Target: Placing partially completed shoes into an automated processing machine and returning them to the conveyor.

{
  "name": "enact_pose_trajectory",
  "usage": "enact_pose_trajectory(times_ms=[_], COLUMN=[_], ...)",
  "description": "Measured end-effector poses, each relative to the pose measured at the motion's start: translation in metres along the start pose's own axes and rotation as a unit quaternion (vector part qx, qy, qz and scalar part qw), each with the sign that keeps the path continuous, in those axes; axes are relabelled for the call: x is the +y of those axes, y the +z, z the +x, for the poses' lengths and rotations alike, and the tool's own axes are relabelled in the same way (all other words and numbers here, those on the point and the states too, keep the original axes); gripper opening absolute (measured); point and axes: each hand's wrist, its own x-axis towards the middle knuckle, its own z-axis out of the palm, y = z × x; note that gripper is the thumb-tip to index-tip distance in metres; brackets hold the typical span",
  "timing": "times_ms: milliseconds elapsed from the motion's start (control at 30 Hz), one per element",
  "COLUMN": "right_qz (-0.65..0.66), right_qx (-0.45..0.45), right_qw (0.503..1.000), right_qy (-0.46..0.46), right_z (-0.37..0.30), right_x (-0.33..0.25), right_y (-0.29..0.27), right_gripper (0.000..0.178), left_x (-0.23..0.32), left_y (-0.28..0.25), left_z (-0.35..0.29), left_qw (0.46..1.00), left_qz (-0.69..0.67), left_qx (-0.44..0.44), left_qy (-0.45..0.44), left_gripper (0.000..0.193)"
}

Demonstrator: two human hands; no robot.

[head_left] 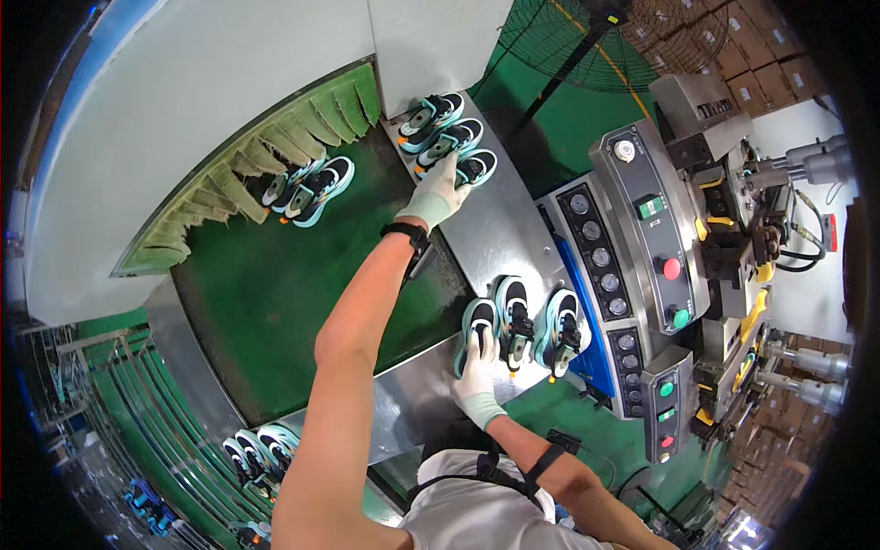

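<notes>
My left hand, in a white glove, reaches out to the far metal ledge. Its fingers close on the toe or heel end of a black-and-teal sneaker; which end is hard to tell. Two similar sneakers sit right behind that one. Nearer to me, my gloved right hand grips another sneaker by its upper, fingers over the opening. Beside it on the metal stand a second sneaker and a third, both with dark laces and teal soles.
A green conveyor belt runs out from under a fringed curtain, carrying a pair of sneakers. At right stands a machine with a control panel. More sneakers lie at lower left by a metal rack. A fan stands behind.
</notes>
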Motion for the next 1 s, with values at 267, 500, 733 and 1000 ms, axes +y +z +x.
enact_pose_trajectory(times_ms=[267,500,733,1000], right_qz=[0.167,0.642,0.687,0.550], right_qx=[0.113,0.031,0.277,0.568], right_qw=[0.964,0.729,0.629,0.521], right_qy=[0.172,0.236,0.238,0.322], right_z=[0.019,-0.015,-0.162,-0.371], right_x=[0.030,0.026,0.128,0.223], right_y=[0.023,-0.092,-0.169,-0.172], right_gripper=[0.080,0.063,0.062,0.060], left_x=[-0.013,-0.002,0.213,0.447], left_y=[0.037,0.008,0.017,0.137], left_z=[-0.004,-0.120,-0.242,-0.362], left_qw=[0.998,0.975,0.949,0.822], left_qz=[0.050,-0.094,-0.170,-0.265], left_qx=[-0.011,-0.036,-0.227,-0.491], left_qy=[-0.023,-0.200,-0.140,0.114], left_gripper=[0.063,0.051,0.044,0.039])
